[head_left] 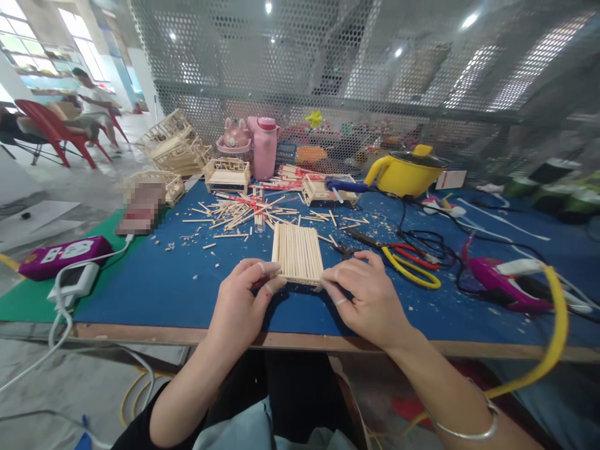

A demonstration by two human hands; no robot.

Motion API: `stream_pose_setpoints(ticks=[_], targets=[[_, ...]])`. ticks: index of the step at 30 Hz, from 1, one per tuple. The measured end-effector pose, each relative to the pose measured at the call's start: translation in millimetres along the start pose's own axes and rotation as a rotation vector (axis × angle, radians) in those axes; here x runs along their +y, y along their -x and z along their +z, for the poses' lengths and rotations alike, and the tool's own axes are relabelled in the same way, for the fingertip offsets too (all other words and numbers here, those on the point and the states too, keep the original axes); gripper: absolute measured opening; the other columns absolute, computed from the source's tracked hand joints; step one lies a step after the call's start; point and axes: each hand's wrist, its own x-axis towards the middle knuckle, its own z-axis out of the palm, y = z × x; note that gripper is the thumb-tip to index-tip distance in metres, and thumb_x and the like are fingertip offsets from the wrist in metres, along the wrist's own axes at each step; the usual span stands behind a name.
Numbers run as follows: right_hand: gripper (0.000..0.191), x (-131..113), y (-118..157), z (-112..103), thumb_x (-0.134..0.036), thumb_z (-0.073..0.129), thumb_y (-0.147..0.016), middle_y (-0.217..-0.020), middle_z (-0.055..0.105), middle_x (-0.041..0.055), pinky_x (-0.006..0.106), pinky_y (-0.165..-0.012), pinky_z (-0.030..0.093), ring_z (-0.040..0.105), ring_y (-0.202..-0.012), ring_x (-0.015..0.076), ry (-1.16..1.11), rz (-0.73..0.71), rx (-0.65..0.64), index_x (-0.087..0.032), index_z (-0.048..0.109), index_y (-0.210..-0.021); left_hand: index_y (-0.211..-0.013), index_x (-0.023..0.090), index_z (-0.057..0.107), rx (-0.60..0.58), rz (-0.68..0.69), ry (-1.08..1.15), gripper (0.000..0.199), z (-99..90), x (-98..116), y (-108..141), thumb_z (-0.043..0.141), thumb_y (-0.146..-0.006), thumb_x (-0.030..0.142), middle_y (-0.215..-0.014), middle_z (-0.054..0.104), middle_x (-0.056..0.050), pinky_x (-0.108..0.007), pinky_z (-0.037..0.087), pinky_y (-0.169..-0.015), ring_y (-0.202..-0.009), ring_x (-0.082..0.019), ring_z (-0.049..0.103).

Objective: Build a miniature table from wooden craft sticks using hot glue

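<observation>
A small panel of pale wooden sticks (300, 250) laid side by side is held above the blue mat near the table's front. My left hand (248, 294) pinches its near left corner between thumb and fingers. At the near right corner, my right hand (363, 290) grips it the same way. Pale bands wrap some fingertips. Loose sticks (234, 209) lie scattered just beyond the panel. Pliers with yellow handles (412, 269) rest to the right of my right hand.
Finished stick models (228, 175) and a pink bottle (265, 147) stand at the back. A yellow pot (407, 175) is back right, a purple tool (509, 281) with cables at right. Phone (140, 206) and purple box (65, 256) lie left. A person sits far left.
</observation>
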Motion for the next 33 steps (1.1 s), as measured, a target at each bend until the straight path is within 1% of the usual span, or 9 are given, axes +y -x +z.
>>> stream_pose_setpoints(ticks=[3,6,13,18,21,23,27,29,33], targets=[[0.015,-1,1,0,-0.019,0.054,-0.085,-0.068,0.066,-0.0009,0.038,-0.088,0.031,0.058,-0.065,0.0133,0.0,0.01,0.003,-0.02,0.063,-0.074,-0.085,0.021,0.071,0.033,0.02,-0.03,0.013,1.4,1,0,0.058,-0.084,0.025,-0.093,0.065,-0.004,-0.026,0.053,-0.074,-0.082,-0.014,0.063],[0.014,-3,4,2,-0.019,0.056,-0.086,-0.069,0.067,-0.0006,0.038,-0.087,0.032,0.06,-0.065,0.0133,0.011,0.023,0.039,-0.02,0.065,-0.075,-0.085,0.022,0.072,0.044,0.019,-0.053,0.014,1.7,1,0,0.059,-0.084,0.025,-0.093,0.065,-0.004,-0.025,0.052,-0.071,-0.081,-0.014,0.063],[0.012,-2,17,8,-0.02,0.059,-0.088,-0.079,0.073,0.0019,0.038,-0.087,0.035,0.064,-0.07,0.014,0.046,0.002,0.097,-0.019,0.069,-0.092,-0.087,0.022,0.072,0.058,0.03,-0.129,0.015,0.6,0,1,0.058,-0.084,0.027,-0.093,0.066,-0.002,-0.025,0.05,-0.072,-0.079,-0.013,0.062],[0.013,0,21,12,-0.022,0.058,-0.089,-0.08,0.074,0.0014,0.038,-0.09,0.035,0.065,-0.07,0.0133,0.063,-0.016,0.11,-0.021,0.069,-0.095,-0.085,0.022,0.072,0.07,0.033,-0.159,0.015,0.6,0,0,0.058,-0.084,0.028,-0.092,0.066,-0.003,-0.026,0.05,-0.072,-0.08,-0.014,0.062],[0.013,1,22,13,-0.027,0.06,-0.088,-0.08,0.074,0.0018,0.04,-0.092,0.033,0.065,-0.071,0.0142,0.06,-0.013,0.118,-0.021,0.069,-0.094,-0.086,0.022,0.072,0.073,0.032,-0.167,0.016,1.4,-1,0,0.058,-0.084,0.029,-0.091,0.066,-0.003,-0.028,0.05,-0.075,-0.082,-0.015,0.062],[0.016,1,24,13,-0.032,0.062,-0.086,-0.08,0.073,0.0023,0.04,-0.093,0.033,0.065,-0.072,0.0152,0.047,-0.005,0.13,-0.02,0.068,-0.095,-0.086,0.022,0.072,0.07,0.031,-0.164,0.016,1.6,-2,0,0.058,-0.084,0.03,-0.091,0.067,-0.003,-0.029,0.05,-0.078,-0.084,-0.016,0.063],[0.033,2,25,16,-0.037,0.062,-0.084,-0.083,0.072,0.0017,0.041,-0.094,0.034,0.064,-0.075,0.0162,0.004,0.067,0.119,-0.02,0.061,-0.113,-0.09,0.022,0.072,0.061,0.051,-0.138,0.019,0.8,-4,2,0.056,-0.085,0.032,-0.094,0.068,-0.004,-0.031,0.05,-0.082,-0.088,-0.017,0.063],[0.03,2,25,17,-0.036,0.062,-0.084,-0.085,0.072,0.0015,0.04,-0.093,0.035,0.064,-0.076,0.016,-0.02,0.092,0.104,-0.021,0.06,-0.11,-0.09,0.022,0.072,0.05,0.068,-0.121,0.02,0.4,-4,2,0.057,-0.085,0.033,-0.096,0.067,-0.004,-0.031,0.05,-0.082,-0.089,-0.017,0.064],[0.011,3,25,18,-0.028,0.06,-0.088,-0.082,0.072,0.001,0.038,-0.092,0.035,0.065,-0.076,0.0142,-0.031,0.069,0.096,-0.02,0.064,-0.093,-0.088,0.021,0.072,0.052,0.077,-0.122,0.016,1.1,-6,2,0.06,-0.082,0.03,-0.095,0.068,-0.004,-0.03,0.051,-0.081,-0.086,-0.017,0.065]])
